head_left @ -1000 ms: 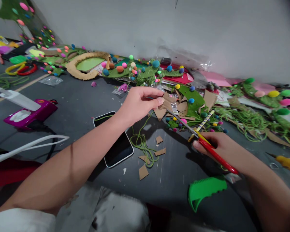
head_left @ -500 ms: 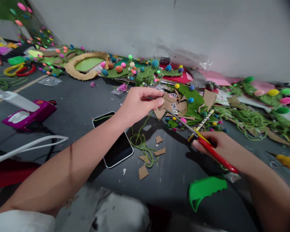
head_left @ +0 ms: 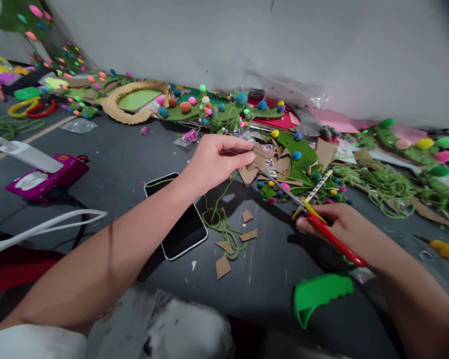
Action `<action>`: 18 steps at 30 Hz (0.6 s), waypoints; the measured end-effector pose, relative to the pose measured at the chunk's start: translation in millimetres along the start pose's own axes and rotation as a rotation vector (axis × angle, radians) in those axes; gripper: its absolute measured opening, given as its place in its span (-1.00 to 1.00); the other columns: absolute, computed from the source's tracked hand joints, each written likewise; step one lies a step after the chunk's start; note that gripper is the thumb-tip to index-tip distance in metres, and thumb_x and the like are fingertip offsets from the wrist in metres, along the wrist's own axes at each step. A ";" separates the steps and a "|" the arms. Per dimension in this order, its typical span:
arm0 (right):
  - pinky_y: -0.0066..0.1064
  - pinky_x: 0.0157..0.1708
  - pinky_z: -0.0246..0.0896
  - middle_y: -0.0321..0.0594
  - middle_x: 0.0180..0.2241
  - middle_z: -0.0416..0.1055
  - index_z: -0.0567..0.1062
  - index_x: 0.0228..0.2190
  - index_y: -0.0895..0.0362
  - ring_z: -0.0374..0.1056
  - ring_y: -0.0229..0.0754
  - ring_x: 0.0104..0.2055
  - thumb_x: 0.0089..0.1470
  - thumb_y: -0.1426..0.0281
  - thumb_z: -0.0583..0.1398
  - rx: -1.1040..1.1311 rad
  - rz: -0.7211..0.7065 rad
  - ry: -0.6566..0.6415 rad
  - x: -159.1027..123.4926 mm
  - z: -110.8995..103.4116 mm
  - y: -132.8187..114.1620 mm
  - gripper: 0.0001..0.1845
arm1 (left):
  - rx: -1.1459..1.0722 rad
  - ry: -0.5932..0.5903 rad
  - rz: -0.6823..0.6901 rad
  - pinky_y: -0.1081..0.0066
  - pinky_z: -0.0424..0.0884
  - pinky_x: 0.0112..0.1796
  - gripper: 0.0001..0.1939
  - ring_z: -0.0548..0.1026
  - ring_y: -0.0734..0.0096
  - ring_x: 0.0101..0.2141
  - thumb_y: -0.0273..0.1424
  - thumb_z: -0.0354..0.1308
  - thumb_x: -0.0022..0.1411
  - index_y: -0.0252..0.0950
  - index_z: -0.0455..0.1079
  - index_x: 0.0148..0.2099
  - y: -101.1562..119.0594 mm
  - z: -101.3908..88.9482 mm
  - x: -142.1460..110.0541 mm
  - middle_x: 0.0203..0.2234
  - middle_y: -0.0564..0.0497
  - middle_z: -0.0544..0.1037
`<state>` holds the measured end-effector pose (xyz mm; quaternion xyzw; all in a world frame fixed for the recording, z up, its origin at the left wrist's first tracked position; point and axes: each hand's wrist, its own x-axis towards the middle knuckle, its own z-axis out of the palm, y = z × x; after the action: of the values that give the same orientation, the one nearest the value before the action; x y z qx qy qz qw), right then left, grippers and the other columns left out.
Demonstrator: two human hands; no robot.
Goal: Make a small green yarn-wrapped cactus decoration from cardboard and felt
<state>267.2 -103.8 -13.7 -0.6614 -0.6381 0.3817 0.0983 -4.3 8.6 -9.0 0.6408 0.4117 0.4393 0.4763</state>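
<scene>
Cardboard piece (head_left: 260,158) held; phone (head_left: 184,232), string (head_left: 219,219), scraps (head_left: 223,267) nearby.

With the cardboard piece (head_left: 261,156) as clock centre and the wall (head_left: 224,40) at 12, the left hand (head_left: 219,157) sits at 9 and the right hand (head_left: 340,222) between 4 and 5. The scissors (head_left: 311,214) span from right hand to cardboard. At 8, the phone (head_left: 185,233) lies on the table (head_left: 258,284) beneath the left forearm; at 7 lies a string tangle (head_left: 221,225) among scraps (head_left: 223,268). A comb-like tool (head_left: 322,290) lies at 5, nearest the person; a string heap (head_left: 383,189) at 3, a ring (head_left: 112,105) at 10, before the wall.
</scene>
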 end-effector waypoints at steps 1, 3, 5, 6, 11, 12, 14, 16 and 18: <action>-0.43 -0.52 -0.10 -0.35 -0.57 0.19 0.41 -0.55 0.15 -0.01 -0.30 -0.51 -0.04 -0.06 0.31 0.002 0.005 0.002 0.2 0.0 -0.5 -0.48 | 0.001 0.003 -0.001 0.27 0.57 -0.23 -0.72 0.62 0.30 -0.28 -0.38 0.40 0.07 -0.29 0.64 -0.12 0.5 0.1 -0.2 -0.28 -0.09 0.67; -0.43 -0.53 -0.10 -0.34 -0.57 0.19 0.41 -0.56 0.15 -0.01 -0.29 -0.51 -0.04 -0.07 0.31 0.006 0.011 0.000 0.4 0.1 -1.2 -0.47 | 0.004 0.004 -0.001 0.28 0.57 -0.23 -0.73 0.62 0.30 -0.28 -0.38 0.40 0.07 -0.28 0.64 -0.12 1.1 0.2 -0.6 -0.29 -0.09 0.67; -0.42 -0.53 -0.12 -0.34 -0.58 0.17 0.39 -0.56 0.14 -0.02 -0.29 -0.51 -0.04 -0.08 0.30 -0.006 0.023 -0.014 0.0 0.2 -1.5 -0.46 | 0.006 -0.001 0.000 0.29 0.57 -0.23 -0.73 0.62 0.29 -0.28 -0.36 0.40 0.08 -0.27 0.65 -0.13 1.2 0.3 -1.0 -0.30 -0.09 0.67; -0.42 -0.53 -0.13 -0.34 -0.58 0.16 0.39 -0.57 0.14 -0.02 -0.29 -0.51 -0.04 -0.09 0.30 -0.016 0.032 -0.022 -0.5 0.3 -1.3 -0.45 | 0.007 -0.005 0.001 0.29 0.57 -0.23 -0.73 0.62 0.29 -0.28 -0.36 0.40 0.08 -0.27 0.65 -0.12 1.2 0.4 -1.2 -0.30 -0.09 0.67; -0.42 -0.55 -0.16 -0.37 -0.60 0.09 0.34 -0.57 0.13 -0.06 -0.29 -0.51 -0.05 -0.18 0.26 -0.118 0.104 -0.030 -3.8 0.8 3.2 -0.39 | 0.005 -0.024 -0.008 0.30 0.57 -0.22 -0.73 0.62 0.29 -0.27 -0.37 0.39 0.10 -0.29 0.65 -0.12 2.8 1.4 -2.5 -0.30 -0.10 0.68; -0.42 -0.55 -0.17 -0.37 -0.61 0.07 0.34 -0.58 0.12 -0.07 -0.29 -0.51 -0.05 -0.19 0.24 -0.144 0.114 -0.024 -4.0 1.1 4.7 -0.38 | 0.004 -0.028 -0.009 0.29 0.57 -0.21 -0.74 0.62 0.29 -0.27 -0.37 0.39 0.10 -0.29 0.65 -0.12 3.4 1.6 -2.7 -0.30 -0.10 0.67; -0.41 -0.54 -0.15 -0.37 -0.62 0.06 0.35 -0.58 0.12 -0.06 -0.28 -0.52 -0.05 -0.24 0.21 -0.192 0.122 -0.014 -3.7 2.0 7.6 -0.35 | 0.004 -0.029 -0.011 0.29 0.57 -0.20 -0.75 0.62 0.29 -0.27 -0.39 0.39 0.10 -0.30 0.64 -0.13 4.3 1.7 -2.9 -0.30 -0.10 0.67; -0.41 -0.54 -0.11 -0.36 -0.63 0.09 0.37 -0.58 0.12 -0.04 -0.28 -0.52 -0.06 -0.28 0.17 -0.226 0.121 -0.005 -2.5 2.8 9.8 -0.31 | 0.004 -0.026 -0.014 0.29 0.56 -0.21 -0.76 0.62 0.30 -0.28 -0.41 0.38 0.11 -0.30 0.64 -0.13 4.5 1.4 -2.3 -0.31 -0.09 0.67; -0.40 -0.54 -0.10 -0.35 -0.64 0.10 0.37 -0.60 0.12 -0.02 -0.27 -0.53 -0.08 -0.32 0.15 -0.250 0.125 0.000 -0.9 2.4 11.0 -0.28 | -0.005 -0.014 -0.009 0.29 0.56 -0.21 -0.77 0.62 0.31 -0.28 -0.43 0.37 0.12 -0.32 0.63 -0.13 4.0 0.7 -0.9 -0.31 -0.08 0.66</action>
<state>274.2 -107.3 -21.8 -0.7070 -0.6383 0.3044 -0.0090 -3.5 6.8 -5.4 0.6407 0.4104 0.4336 0.4828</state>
